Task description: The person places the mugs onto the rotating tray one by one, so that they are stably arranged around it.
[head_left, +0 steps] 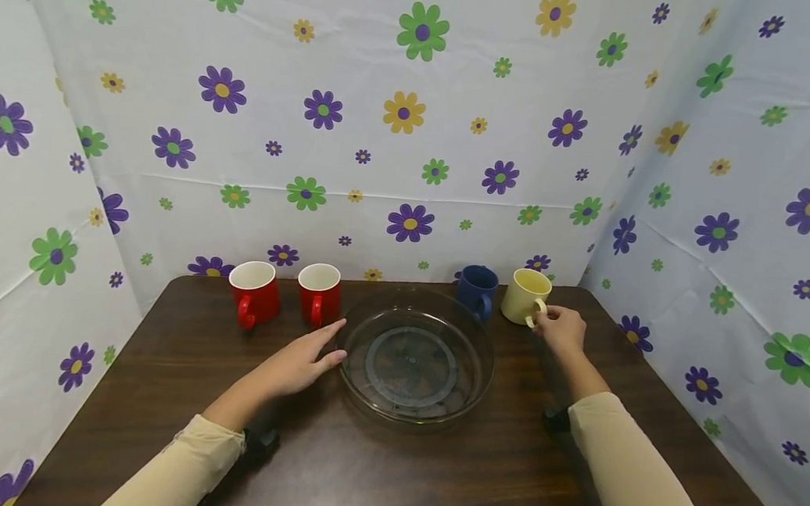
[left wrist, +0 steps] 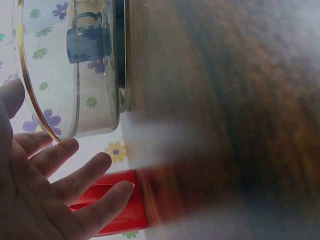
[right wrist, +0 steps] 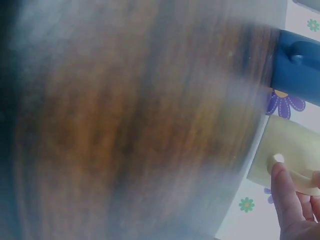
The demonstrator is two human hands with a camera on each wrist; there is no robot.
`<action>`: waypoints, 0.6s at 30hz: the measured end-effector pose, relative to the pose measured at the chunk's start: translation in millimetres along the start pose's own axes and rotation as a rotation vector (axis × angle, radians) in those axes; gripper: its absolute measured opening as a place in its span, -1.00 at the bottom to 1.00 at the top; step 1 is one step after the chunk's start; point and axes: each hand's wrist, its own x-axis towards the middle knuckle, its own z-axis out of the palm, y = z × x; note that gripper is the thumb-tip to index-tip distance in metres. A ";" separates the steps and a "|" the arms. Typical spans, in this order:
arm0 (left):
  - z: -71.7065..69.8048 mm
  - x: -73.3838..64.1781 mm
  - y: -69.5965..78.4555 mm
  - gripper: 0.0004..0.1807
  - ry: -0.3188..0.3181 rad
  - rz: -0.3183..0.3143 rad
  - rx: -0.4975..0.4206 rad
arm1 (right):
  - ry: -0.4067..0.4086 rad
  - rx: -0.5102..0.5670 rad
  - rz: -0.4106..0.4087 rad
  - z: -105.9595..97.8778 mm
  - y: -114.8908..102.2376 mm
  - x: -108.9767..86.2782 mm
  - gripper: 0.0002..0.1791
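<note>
A large clear glass dish [head_left: 411,367] sits mid-table. My left hand [head_left: 294,367] is at its left side with fingers spread and extended, close against the rim; in the left wrist view, the fingertips [left wrist: 70,146] appear to touch the glass edge. At the back right is a pale yellow mug [head_left: 518,302], upright on the table. My right hand [head_left: 563,328] pinches its handle, and the right wrist view shows the thumb and fingers at the handle of the yellow mug [right wrist: 290,142]. Beside it to the left stands a blue mug [head_left: 476,286], partly behind the dish.
Two red mugs, the left one [head_left: 261,298] and the right one [head_left: 324,302], stand at the back left with handles facing me. The dark wooden table [head_left: 389,479] meets a flower-patterned cloth [head_left: 355,155] behind and along both sides.
</note>
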 end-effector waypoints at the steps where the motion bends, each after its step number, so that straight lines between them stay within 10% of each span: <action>1: 0.1 0.1 0.2 -0.22 0.000 0.001 0.002 | 0.004 0.007 -0.003 -1.3 -0.9 -0.1 -0.64; 18: 1.9 -1.3 3.1 -0.24 -0.006 0.000 0.008 | 0.008 0.020 -0.079 -24.4 -11.2 -14.2 -0.65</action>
